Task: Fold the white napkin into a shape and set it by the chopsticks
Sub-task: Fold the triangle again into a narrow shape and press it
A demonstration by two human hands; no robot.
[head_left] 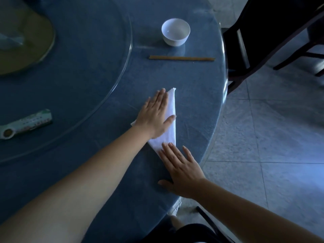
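We press the napkin (169, 127) flat under both open palms, left hand (155, 114) on its far half, right hand (180, 170) at the near tip; its long axis points toward the chopsticks (182, 58), well beyond.

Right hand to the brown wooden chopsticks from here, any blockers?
Probably yes. The right hand lies flat on the near end of the folded white napkin; the blue tabletop between it and the brown wooden chopsticks is bare. The small white bowl sits beyond them.
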